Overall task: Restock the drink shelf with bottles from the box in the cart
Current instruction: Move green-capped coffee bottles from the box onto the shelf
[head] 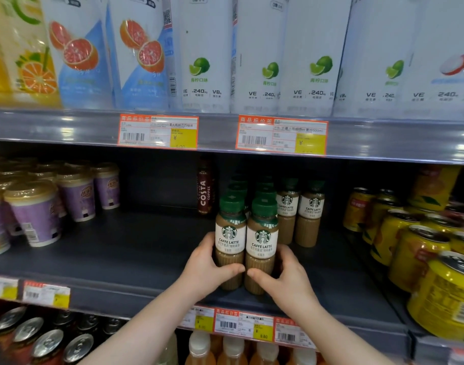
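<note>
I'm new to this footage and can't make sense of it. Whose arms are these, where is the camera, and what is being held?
There is no machine here: a person wears a wide-angle camera on the head, looking forward and down, so the two bare arms are their own. The single picture shows a shop's dark shelf. The left hand grips one caffe latte bottle, and the right hand grips a second latte bottle beside it, at the shelf's front. More latte bottles stand behind, with a Costa bottle. Purple cups sit to the left, yellow cans to the right. The box and cart are out of view.
</note>
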`<state>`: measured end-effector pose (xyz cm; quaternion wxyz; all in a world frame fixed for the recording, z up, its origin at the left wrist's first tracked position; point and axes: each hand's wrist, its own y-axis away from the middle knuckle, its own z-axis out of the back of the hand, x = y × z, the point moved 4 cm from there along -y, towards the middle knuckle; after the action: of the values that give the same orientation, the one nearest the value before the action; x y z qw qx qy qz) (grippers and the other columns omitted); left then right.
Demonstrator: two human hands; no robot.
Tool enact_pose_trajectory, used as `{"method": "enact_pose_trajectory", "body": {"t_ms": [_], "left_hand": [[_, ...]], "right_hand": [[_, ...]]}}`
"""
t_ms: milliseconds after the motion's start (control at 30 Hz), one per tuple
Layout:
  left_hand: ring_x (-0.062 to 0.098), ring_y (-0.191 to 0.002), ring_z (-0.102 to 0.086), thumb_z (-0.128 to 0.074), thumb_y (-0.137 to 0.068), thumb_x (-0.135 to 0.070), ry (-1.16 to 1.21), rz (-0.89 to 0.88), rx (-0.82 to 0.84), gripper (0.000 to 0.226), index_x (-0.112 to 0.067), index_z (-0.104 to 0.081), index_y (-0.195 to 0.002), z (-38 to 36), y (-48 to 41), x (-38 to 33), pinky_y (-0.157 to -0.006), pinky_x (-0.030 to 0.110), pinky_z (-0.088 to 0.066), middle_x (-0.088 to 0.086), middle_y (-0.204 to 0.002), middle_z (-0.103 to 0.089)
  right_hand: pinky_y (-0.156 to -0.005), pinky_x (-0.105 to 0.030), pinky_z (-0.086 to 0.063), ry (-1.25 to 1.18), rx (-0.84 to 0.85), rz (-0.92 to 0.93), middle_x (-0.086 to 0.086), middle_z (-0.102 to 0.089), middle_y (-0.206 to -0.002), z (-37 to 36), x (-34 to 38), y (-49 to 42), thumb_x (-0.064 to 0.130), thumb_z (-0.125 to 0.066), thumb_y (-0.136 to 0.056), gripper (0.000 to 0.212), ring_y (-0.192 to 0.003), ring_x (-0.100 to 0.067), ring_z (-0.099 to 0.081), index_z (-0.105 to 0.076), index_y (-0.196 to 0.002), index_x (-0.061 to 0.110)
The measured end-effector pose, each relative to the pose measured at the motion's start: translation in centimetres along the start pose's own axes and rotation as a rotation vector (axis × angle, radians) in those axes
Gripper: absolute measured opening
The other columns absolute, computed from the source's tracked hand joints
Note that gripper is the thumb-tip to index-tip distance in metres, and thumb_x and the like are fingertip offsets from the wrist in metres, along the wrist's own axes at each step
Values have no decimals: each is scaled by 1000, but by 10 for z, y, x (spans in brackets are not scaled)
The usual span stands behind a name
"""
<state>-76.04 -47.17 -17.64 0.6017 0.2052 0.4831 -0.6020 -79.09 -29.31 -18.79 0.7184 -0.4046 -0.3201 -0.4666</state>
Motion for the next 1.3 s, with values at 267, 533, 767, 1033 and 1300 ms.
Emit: {"method": "enact_pose_trajectory", "body": {"t_ms": [267,533,767,1033,1300], "left_hand": [[8,-113,-47,-80,-67,-36,-132,5,-57,70,-34,-39,-124,5,16,-10,-92,26,-41,-12,-119,-49],[19,-132,-33,-60,-79,-56,-638,6,-234,81,-20,-29,-143,43,62,-19,-107,36,-35,1,-143,-36],[24,-132,-29,-53,-79,-62,-1055,124,-247,83,-19,-26,-144,78,118,-11,-107,37,-28,3,-141,-34],[25,-133,-24,-52,-77,-65,-1162,363,-231,82,-20,-27,-142,138,192,25,-108,43,-23,2,-142,-32],[25,-138,-19,-49,-80,-65,-1168,623,-192,83,-20,-20,-144,244,297,89,-111,43,-23,4,-147,-25]], "right_hand": [[-93,-29,-44,-12,-11,15,3,-43,-134,7,4,1,39,-78,-70,74,-115,-10,-46,-38,-132,29],[-101,-37,-30,398,-237,593,-4,-47,-130,28,72,36,28,-76,-73,64,-123,-22,-42,-47,-130,17],[-82,-44,-52,634,112,910,-6,-64,-111,-32,104,70,36,-83,-61,57,-100,-30,-63,-67,-110,13],[-107,-42,-27,733,408,868,4,-39,-142,-118,112,98,53,-55,-81,65,-133,-24,-34,-39,-138,27],[-111,-39,-15,715,593,908,14,-27,-146,-242,167,156,53,-43,-84,64,-136,-16,-23,-23,-142,36]]}}
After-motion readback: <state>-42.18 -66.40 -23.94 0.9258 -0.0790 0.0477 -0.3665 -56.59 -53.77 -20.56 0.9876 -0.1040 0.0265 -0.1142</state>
